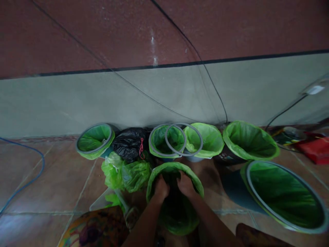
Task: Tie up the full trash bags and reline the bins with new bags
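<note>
A bin lined with a green plastic bag (177,226) stands right in front of me, the bag's edge folded out over the rim. Both my hands reach down inside its mouth. My left hand (161,187) is by the left inner side, close to or touching the liner. Near the far inner side is my right hand (186,184), a short gap from the left. The dark interior hides most of the fingers, so I cannot make out whether either hand grips the liner. Two grey rings (166,140) lie on the lined bins just beyond; one ring (199,135) overlaps the other.
More lined bins (250,140) line the wall, with a ringed bin (285,195) at right and another (94,139) at left. A black bag (130,142) and crumpled green bags (128,175) lie left of my bin. A blue cable (42,164) crosses the floor.
</note>
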`<state>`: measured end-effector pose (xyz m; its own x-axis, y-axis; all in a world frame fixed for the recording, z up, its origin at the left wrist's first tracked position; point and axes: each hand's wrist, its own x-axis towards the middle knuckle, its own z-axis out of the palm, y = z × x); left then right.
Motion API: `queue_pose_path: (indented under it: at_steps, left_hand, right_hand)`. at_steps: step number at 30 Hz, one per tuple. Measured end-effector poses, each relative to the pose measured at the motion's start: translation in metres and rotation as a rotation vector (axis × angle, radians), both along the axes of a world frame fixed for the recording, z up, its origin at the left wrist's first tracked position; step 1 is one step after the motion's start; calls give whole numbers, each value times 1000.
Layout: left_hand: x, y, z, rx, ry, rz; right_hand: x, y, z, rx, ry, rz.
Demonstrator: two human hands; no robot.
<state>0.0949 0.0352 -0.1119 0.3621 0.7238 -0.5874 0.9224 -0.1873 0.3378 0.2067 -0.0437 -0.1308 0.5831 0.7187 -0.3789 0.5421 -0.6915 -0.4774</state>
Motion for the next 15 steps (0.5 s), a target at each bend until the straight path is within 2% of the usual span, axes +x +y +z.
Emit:
queue_pose_path:
  at_steps: [4, 7, 9, 11, 13, 15]
  left_hand:
    - [-5, 1, 29, -20, -89, -97]
    - [-20, -7, 50, 155, -240, 3]
    - [-35, -11, 56, 327, -344, 148]
    - [-51, -12, 54, 421, -400, 324]
    - [-67, -11, 46, 367, -387, 551]
    - [-80, -12, 34, 186, -390, 805]
  right_hand:
    - [-9, -8, 24, 34, 16, 58]
    - [-6, -19, 47, 132, -54, -29]
    - [3, -24, 57, 207, -152, -137]
    - [18, -25, 59, 235, -225, -246]
    - [35, -24, 53, 202, -152, -345]
    - [48, -22, 41, 197, 54, -427]
